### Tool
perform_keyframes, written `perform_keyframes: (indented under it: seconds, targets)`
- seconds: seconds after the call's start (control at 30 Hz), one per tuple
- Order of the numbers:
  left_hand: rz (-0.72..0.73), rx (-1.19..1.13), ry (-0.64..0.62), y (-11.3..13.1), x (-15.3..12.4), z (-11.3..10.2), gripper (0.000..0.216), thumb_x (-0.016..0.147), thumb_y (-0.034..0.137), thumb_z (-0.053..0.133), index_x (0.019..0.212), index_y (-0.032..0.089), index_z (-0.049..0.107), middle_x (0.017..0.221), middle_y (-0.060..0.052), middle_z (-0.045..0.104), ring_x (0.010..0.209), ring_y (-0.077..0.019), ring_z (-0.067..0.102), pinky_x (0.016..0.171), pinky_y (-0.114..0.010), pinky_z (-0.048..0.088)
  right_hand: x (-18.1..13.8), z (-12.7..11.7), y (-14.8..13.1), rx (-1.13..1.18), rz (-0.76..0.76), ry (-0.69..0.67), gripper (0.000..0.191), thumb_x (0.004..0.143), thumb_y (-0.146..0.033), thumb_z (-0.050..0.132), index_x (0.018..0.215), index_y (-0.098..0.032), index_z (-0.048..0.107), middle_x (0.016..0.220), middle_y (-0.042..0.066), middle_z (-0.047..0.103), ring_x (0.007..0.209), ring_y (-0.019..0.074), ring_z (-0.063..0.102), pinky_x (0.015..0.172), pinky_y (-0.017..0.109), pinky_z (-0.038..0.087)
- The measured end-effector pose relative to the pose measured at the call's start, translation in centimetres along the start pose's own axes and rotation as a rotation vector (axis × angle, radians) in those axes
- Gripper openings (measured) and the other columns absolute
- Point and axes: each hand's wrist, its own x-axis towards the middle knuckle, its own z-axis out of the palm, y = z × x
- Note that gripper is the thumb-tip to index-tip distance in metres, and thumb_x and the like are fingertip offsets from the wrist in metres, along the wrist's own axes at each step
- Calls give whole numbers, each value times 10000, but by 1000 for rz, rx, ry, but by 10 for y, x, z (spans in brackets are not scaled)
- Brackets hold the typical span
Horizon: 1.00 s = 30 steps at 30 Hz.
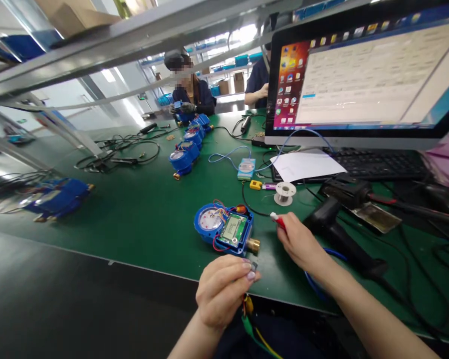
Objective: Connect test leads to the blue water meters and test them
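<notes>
On the bench in front of me lies a blue water meter (205, 234), its round dial facing up. Its housing is uncovered, showing a green circuit board with a small display (232, 228), loose red wires and a brass fitting (253, 245). Close to the meter's near side, my left hand (222, 286) pinches a small grey piece (254, 267) between thumb and fingers. Coloured wires (252, 326) hang below that hand. My right hand (301, 244) is closed around a red, white-tipped object (278, 219), right of the meter; its kind cannot be made out.
A solder spool (285, 193), a light-blue module (246, 168) and paper (307, 164) lie behind. A monitor (366, 80), keyboard (381, 164) and barcode scanner (336, 234) stand right. More blue meters (187, 152) line the bench towards a gloved person (192, 94).
</notes>
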Motion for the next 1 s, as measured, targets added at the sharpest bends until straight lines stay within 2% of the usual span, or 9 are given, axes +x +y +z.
perform_keyframes:
  seconds: [0.1,0.17,0.23,0.3,0.43,0.57,1.0]
  targets:
    - [4,2,-21,0,0,2,32,816,88,619,829,75,645,829,-68,694,784,-153,677,649,-277,608,-34,0,-21,871,-10,-170,296,922,-470,394,990,-192,470,671,-24,491,579,106,481,570,235,399]
    - [12,-1,-45,1,-1,3,72,847,96,578,829,74,645,827,-73,692,802,-152,675,666,-278,606,-50,7,-34,1368,116,-289,403,858,-586,474,928,-189,489,564,-76,381,460,60,352,458,189,304]
    - [21,-22,-80,3,-2,4,85,850,86,568,828,66,648,843,-78,689,842,-153,674,715,-271,600,-58,17,-43,1679,250,-377,505,823,-664,458,721,-172,497,474,-95,282,389,32,224,387,172,181]
    - [32,-42,-113,4,-3,5,70,834,68,583,832,59,653,867,-76,688,884,-153,669,770,-260,589,-59,26,-46,1864,322,-488,614,813,-718,381,535,-172,419,400,-89,240,335,22,172,345,175,106]
    - [56,-74,-138,4,-5,6,70,820,54,595,858,51,654,891,-80,689,918,-153,662,800,-256,580,-56,35,-44,1928,341,-676,609,780,-689,387,438,-185,365,335,-78,236,270,24,181,290,169,80]
    - [26,-67,-134,5,-8,7,86,831,81,594,891,75,655,895,-76,706,885,-161,676,749,-278,594,-57,34,-43,1903,314,-776,566,749,-650,371,417,-191,367,318,-76,239,248,27,190,266,165,97]
    - [52,-39,-124,6,-7,8,63,834,79,593,858,64,649,919,-78,690,889,-159,671,772,-279,590,-59,35,-44,1942,273,-841,555,777,-610,304,424,-190,384,325,-71,258,241,27,191,255,163,117]
